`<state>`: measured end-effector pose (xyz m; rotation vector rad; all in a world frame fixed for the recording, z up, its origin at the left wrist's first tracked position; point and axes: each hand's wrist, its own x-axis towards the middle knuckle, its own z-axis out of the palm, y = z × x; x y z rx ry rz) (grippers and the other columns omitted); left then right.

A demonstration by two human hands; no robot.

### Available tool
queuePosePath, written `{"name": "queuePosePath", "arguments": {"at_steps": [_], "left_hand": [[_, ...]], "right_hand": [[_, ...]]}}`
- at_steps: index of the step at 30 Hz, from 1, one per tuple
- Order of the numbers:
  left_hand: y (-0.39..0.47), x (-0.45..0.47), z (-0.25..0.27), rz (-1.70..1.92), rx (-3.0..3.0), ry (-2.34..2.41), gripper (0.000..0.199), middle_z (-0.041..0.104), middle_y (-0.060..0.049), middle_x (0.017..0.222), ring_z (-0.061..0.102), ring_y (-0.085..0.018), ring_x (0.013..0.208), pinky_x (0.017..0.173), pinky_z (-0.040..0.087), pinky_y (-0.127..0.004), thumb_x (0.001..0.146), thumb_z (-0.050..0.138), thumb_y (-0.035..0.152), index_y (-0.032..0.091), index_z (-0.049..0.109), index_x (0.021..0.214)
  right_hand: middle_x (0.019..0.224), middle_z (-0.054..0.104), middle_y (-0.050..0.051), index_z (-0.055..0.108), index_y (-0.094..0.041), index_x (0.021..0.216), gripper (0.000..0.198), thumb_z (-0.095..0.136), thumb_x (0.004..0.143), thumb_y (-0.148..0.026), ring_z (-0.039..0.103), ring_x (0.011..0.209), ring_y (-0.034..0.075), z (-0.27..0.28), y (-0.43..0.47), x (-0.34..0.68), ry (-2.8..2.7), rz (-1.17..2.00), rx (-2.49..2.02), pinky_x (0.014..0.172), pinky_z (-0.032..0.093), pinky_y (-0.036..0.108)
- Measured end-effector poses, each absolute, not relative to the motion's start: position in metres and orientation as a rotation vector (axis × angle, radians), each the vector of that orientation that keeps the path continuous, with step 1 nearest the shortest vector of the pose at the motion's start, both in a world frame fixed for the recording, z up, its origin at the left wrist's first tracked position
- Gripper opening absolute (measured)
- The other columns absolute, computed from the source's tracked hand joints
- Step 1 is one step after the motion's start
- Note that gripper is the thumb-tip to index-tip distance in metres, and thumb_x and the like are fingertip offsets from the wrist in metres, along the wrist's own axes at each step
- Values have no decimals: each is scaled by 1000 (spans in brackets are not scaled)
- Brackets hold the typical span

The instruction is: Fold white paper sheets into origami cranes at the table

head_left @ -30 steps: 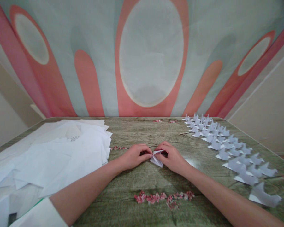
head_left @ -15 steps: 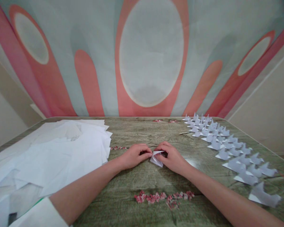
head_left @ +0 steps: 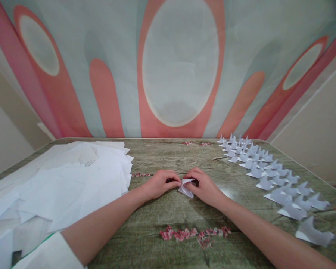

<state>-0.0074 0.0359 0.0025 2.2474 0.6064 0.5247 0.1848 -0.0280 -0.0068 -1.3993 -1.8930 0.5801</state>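
1. At left, sheets (head_left: 89, 179) fan across the table (head_left: 162, 157) in a loose, overlapping spread; the left forearm (head_left: 106, 226) crosses by their near edge, and a brush of it could drag some out of place
2. The left hand (head_left: 161, 185) pinches, thumb and forefinger together, at the left edge of a small folded paper (head_left: 186, 192); a slack pinch there could let a crease drift off line
3. The paper, white and partly open, sits low between the hands, near mid-table; pulled from both sides, it could tear or crumple along a fold
4. The right hand (head_left: 203, 186) clasps it opposite, thumb on the near face and forefinger curled behind, other fingertips hidden; an uneven push of the thumb could force the fold too wide
5. At right, folded white birds (head_left: 264, 184) stand in slanting rows, well apart from the paper; a careless sweep of the right forearm (head_left: 252, 224) could topple the nearest
6. The surface, wood-patterned and printed with pink blossoms (head_left: 179, 234), catches glare (head_left: 226, 193) beside the right forearm; if slick, it might let paper slide
7. Beyond, a backdrop (head_left: 106, 93) of coral shapes and pale ovals rises between plain walls (head_left: 319, 123)
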Motion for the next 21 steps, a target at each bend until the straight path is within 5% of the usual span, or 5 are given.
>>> {"name": "queuePosePath", "arguments": {"at_steps": [13, 21], "left_hand": [[33, 0, 1, 563, 2195, 774, 11, 60, 1, 70, 54, -12, 68, 63, 40, -20, 75, 63, 27, 16, 65, 76], [32, 5, 0, 586, 2183, 782, 22, 62, 0, 79, 55, -12, 71, 65, 42, -21, 76, 62, 30, 19, 64, 94]], "right_hand": [[83, 55, 3, 65, -19, 85, 14, 58, 74, -14, 53, 80, 16, -10, -27, 185, -1880, 586, -1406, 72, 41, 27], [82, 55, 2, 65, -18, 87, 17, 59, 73, -12, 53, 75, 15, -15, -25, 185, -1874, 559, -1414, 68, 41, 26]]}}
